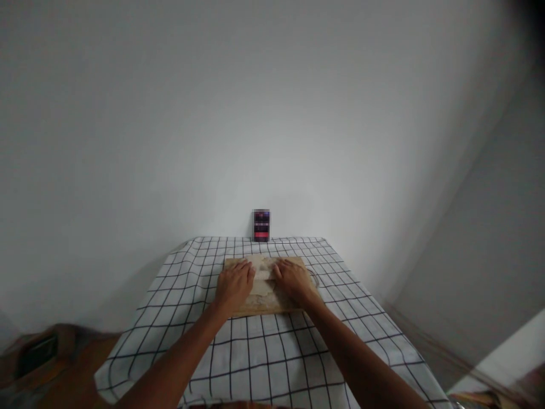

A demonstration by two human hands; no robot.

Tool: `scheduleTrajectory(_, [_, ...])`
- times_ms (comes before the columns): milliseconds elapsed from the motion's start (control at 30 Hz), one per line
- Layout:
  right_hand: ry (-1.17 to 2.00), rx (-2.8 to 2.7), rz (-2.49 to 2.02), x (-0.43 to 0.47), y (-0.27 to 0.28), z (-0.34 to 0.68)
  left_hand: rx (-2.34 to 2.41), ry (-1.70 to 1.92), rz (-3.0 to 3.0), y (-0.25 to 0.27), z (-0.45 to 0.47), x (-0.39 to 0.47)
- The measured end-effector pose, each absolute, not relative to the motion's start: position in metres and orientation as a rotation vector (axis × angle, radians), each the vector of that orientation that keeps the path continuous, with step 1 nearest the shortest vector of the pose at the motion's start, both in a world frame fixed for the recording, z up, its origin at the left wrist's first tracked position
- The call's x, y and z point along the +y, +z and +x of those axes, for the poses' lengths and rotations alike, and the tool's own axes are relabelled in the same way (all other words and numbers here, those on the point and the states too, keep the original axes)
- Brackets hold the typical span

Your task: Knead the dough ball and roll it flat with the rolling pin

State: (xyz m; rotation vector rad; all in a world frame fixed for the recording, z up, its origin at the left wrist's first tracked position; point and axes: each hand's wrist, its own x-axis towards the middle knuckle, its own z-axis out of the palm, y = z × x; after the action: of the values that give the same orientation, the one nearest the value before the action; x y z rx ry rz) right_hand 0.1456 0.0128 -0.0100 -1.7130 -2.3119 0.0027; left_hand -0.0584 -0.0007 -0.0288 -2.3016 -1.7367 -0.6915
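Note:
A wooden board (242, 312) lies on the checked cloth, dusted with flour. On it is a flat sheet of pale dough (259, 287). A light rolling pin (264, 275) runs crosswise over the dough, only its middle showing between my hands. My left hand (237, 278) bears down on its left end, palm down, fingers together and pointing forward. Over the right end is my right hand (293, 278), placed the same way. Both hands hide the ends of the pin.
A dark box with a red band, pixelated (261, 226), stands at the table's far edge against the white wall (272, 113). The white cloth with black grid lines (264, 363) covers the table. A blurred brown object (40, 352) is at lower left.

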Motion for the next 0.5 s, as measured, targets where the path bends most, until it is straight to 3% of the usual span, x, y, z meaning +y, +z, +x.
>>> scheduleTrajectory(500, [-0.029, -2.324, -1.739, 0.043, -0.013, 0.148, -1.784, -0.582, -2.236, -0.018, -0.056, 0.026])
